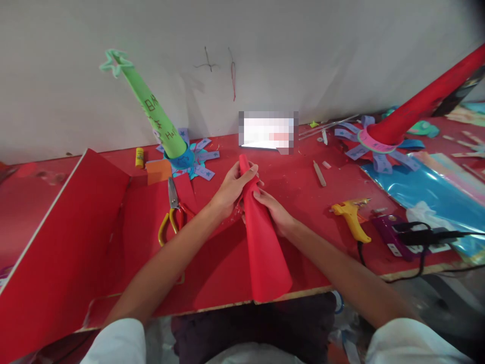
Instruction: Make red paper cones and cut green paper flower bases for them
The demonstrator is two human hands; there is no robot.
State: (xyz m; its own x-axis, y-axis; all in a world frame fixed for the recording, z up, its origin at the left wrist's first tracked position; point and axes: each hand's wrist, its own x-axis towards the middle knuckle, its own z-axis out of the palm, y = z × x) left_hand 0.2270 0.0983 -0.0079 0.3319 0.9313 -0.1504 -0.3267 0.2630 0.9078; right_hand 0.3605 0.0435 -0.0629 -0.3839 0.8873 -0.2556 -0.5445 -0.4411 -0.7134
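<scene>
A red tabletop (333, 237) spreads under both hands, with a white wall behind it. A large sheet of red paper (68, 253) lies folded well to the left of the left fingers, one flap tilted up. Well to the right of the right fingers lies a shiny blue foil sheet (417, 194), and beyond it a long red paper cone (424, 103) leans on a ring of purple strips. Between the hands lies the rolled red paper cone (263, 242), narrow tip pointing away from the person, wide mouth at the near edge of the tabletop. The left hand (231, 189) wraps the cone near its tip, fingers (248, 174) curled over it and clamped on the paper. The right hand (275, 212) presses against the cone's right side just below, fingers (261, 194) closed on the roll. Beyond the left fingers stands a tilted green paper cone (155, 114) topped with a green star outline. Right of the right fingers rests a yellow glue gun (352, 217), near a purple power block (390, 235) with black cable. Just left of the left fingers lie yellow-handled scissors (172, 212). Farther left sits a small yellow glue stick (139, 157).
</scene>
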